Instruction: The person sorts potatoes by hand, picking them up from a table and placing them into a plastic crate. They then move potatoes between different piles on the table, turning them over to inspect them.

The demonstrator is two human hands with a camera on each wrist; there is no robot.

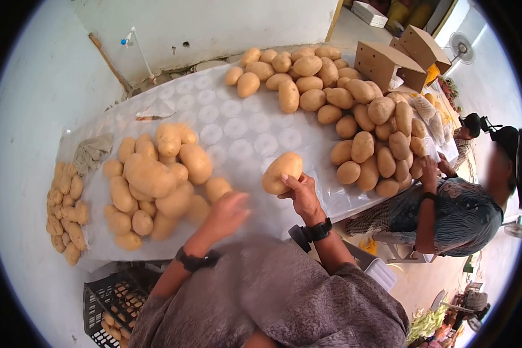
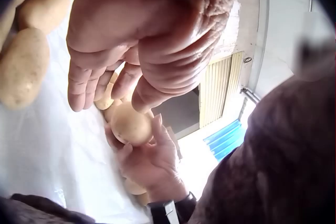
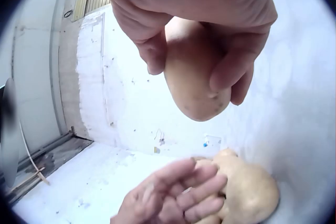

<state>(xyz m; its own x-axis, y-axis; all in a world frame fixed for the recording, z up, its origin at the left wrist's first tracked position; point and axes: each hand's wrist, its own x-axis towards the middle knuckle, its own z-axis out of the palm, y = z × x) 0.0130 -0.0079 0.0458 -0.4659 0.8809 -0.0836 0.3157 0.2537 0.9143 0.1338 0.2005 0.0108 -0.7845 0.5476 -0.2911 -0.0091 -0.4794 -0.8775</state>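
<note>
My right hand (image 1: 305,200) grips a large potato (image 1: 282,172) and holds it up over the table, thumb across its side. In the right wrist view the same potato (image 3: 197,85) shows small dark spots near its lower end. My left hand (image 1: 225,214), blurred in the head view, holds nothing and is beside the near potato pile (image 1: 151,180). Its fingers look nearly straight in the right wrist view. Seen from the left wrist, the left palm (image 2: 136,29) overlaps the view of the held potato.
A larger heap of potatoes (image 1: 362,145) covers the right side of the plastic-covered table (image 1: 243,130). Smaller potatoes (image 1: 66,214) and a grey cloth (image 1: 93,153) lie at the left. Cardboard boxes (image 1: 388,64) stand behind; a black crate (image 1: 107,307) is below. Another person (image 1: 464,214) sits at the right.
</note>
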